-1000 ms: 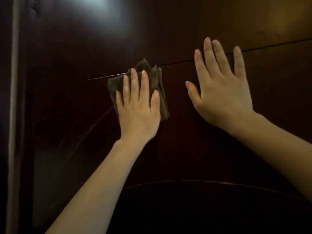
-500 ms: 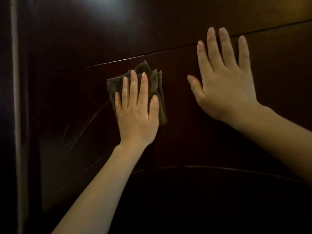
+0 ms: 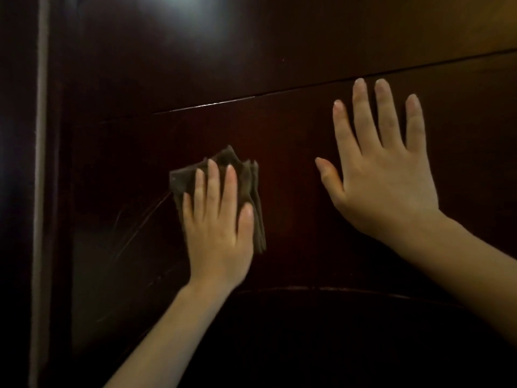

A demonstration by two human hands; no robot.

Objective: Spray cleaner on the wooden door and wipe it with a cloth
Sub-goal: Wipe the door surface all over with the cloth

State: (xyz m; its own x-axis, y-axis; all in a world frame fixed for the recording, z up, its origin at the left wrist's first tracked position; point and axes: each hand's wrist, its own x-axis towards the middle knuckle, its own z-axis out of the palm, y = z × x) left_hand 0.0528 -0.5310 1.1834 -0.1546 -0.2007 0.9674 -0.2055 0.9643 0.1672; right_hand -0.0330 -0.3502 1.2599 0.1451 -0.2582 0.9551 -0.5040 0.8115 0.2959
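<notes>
A dark glossy wooden door (image 3: pixel 279 65) fills the view. My left hand (image 3: pixel 221 228) presses a folded brown cloth (image 3: pixel 253 186) flat against the door panel, fingers straight and pointing up; the cloth shows above and to the right of the fingers. My right hand (image 3: pixel 383 175) lies flat on the door to the right of the cloth, fingers spread, holding nothing. No spray bottle is in view.
A horizontal groove (image 3: pixel 307 89) runs across the door above both hands, and a curved moulding line (image 3: pixel 335 289) lies below them. Faint wet streaks (image 3: pixel 134 228) show left of the cloth. A pale vertical edge strip (image 3: pixel 40 163) runs down the far left.
My left hand has slid the cloth down the door, away from the horizontal groove. My right hand stays flat on the panel beside it.
</notes>
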